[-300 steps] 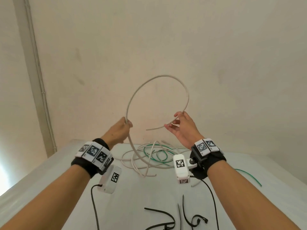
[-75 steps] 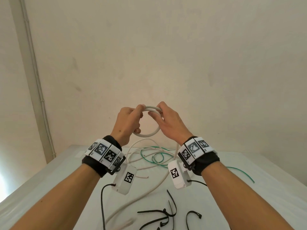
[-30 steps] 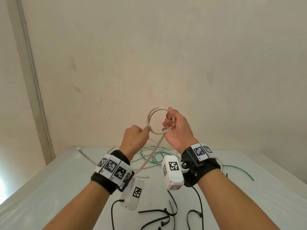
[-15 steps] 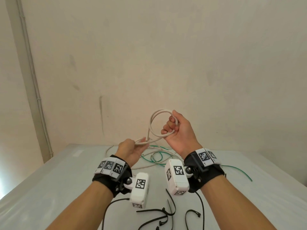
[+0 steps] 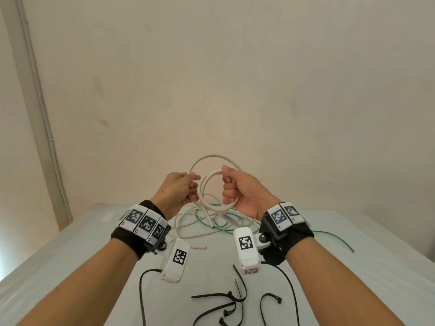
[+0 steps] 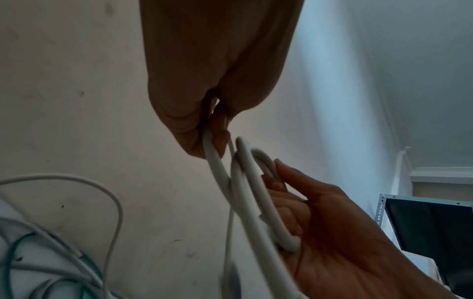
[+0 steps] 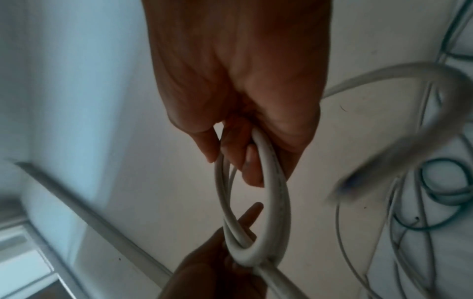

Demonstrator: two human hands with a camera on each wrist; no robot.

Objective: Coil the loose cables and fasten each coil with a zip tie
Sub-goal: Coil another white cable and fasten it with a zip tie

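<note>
A white cable coil (image 5: 204, 187) of a few small loops is held up in the air above the table. My right hand (image 5: 227, 189) grips its right side, fingers curled through the loops. My left hand (image 5: 191, 187) pinches the coil's left side, where one wider loop (image 5: 211, 157) arches over the top. The cable's cut end (image 5: 210, 221) hangs just below the coil. In the left wrist view my left hand (image 6: 212, 139) pinches the coil (image 6: 252, 188). The right wrist view shows my right hand (image 7: 243, 159) closed round the coil (image 7: 275, 194). Several black zip ties (image 5: 224, 302) lie on the table in front of me.
Loose white cables (image 5: 186, 228) and a green cable (image 5: 217, 225) lie tangled on the white table (image 5: 70, 255) under my hands, with a green tail (image 5: 339, 237) running right. Black wrist-camera leads (image 5: 140, 292) hang over the near table. A plain wall stands close behind.
My left hand has risen from low on the left and brought the cable's tail up against the coil's left side, adding a wider loop. My right hand has kept hold of the coil.
</note>
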